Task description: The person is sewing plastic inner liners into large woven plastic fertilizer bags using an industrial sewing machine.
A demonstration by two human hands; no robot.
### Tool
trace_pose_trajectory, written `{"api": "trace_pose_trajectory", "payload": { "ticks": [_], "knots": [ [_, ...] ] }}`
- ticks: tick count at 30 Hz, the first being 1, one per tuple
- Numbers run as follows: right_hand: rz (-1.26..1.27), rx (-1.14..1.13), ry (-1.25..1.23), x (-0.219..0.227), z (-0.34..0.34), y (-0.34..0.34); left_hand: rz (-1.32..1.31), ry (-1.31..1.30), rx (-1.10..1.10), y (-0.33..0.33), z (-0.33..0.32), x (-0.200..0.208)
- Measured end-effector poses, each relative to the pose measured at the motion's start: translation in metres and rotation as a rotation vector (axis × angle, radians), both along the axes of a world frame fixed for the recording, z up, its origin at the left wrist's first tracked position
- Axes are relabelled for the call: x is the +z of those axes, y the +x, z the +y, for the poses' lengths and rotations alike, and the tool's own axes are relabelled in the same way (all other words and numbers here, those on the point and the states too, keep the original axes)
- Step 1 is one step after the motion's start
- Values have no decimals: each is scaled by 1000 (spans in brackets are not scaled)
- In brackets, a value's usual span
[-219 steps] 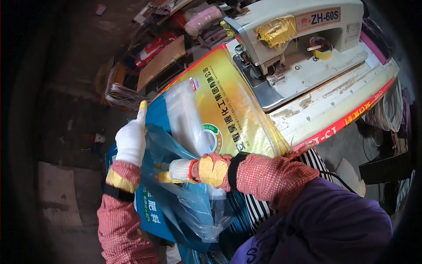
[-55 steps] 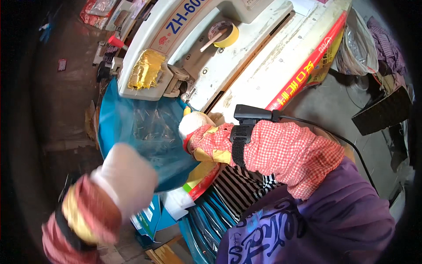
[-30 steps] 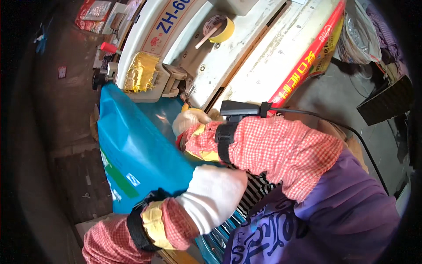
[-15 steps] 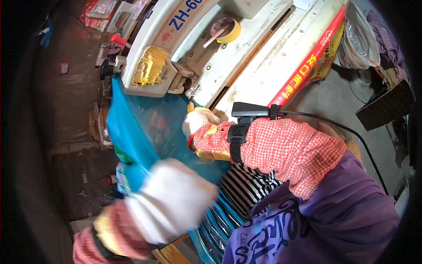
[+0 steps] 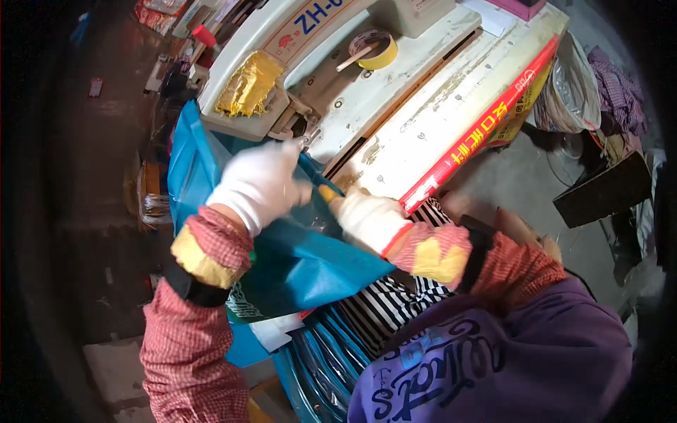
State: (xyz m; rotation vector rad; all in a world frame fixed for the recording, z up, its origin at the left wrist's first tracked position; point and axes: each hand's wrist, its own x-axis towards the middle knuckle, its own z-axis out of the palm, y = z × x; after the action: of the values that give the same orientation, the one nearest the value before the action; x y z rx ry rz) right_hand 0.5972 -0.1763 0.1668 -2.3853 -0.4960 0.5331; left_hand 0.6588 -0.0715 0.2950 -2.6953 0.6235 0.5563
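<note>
A white sewing machine point(image 5: 261, 84) stands at the top, with its metal presser foot point(image 5: 305, 134) low on the head. Below it a shiny blue plastic sheet point(image 5: 303, 261) with green and white print spreads toward my lap. My left hand point(image 5: 261, 183), in a white glove, is over the sheet close to the presser foot, its fingers smeared by motion. My right hand point(image 5: 370, 218), also gloved and with a yellow cover on one fingertip, pinches the sheet's edge at the front corner of the machine bed.
A roll of yellow tape point(image 5: 377, 53) with a stick in it lies on the machine bed. The worn white tabletop point(image 5: 423, 134) has a red strip point(image 5: 479, 134) along its edge. Folded blue plastic point(image 5: 317, 352) hangs by my lap. A white sack point(image 5: 571, 92) stands at right.
My left hand has swung up from the lower left to the presser foot. My right hand has drawn back from there toward me. The blue sheet's near part has spread toward my lap.
</note>
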Motion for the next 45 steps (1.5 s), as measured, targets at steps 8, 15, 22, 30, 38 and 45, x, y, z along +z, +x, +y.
{"api": "trace_pose_trajectory", "payload": {
  "ticks": [8, 15, 22, 30, 38, 45],
  "knots": [
    [-230, -14, 238, -41, 3, -22, 451, -87, 359, -90, 77, -60],
    [56, -109, 21, 16, 40, 20, -347, -359, 569, -74, 87, -92],
    [-107, -159, 74, -16, 49, 22, -182, -162, 361, -81, 113, -101],
    [51, -109, 245, -23, 10, 1, 155, -27, 174, -100, 93, -60],
    [176, 75, 238, -31, 33, 55, 255, -506, 260, -55, 81, -56],
    [352, 65, 405, -50, 26, 67, 932, -461, 16, -113, 18, -2]
  ]
}}
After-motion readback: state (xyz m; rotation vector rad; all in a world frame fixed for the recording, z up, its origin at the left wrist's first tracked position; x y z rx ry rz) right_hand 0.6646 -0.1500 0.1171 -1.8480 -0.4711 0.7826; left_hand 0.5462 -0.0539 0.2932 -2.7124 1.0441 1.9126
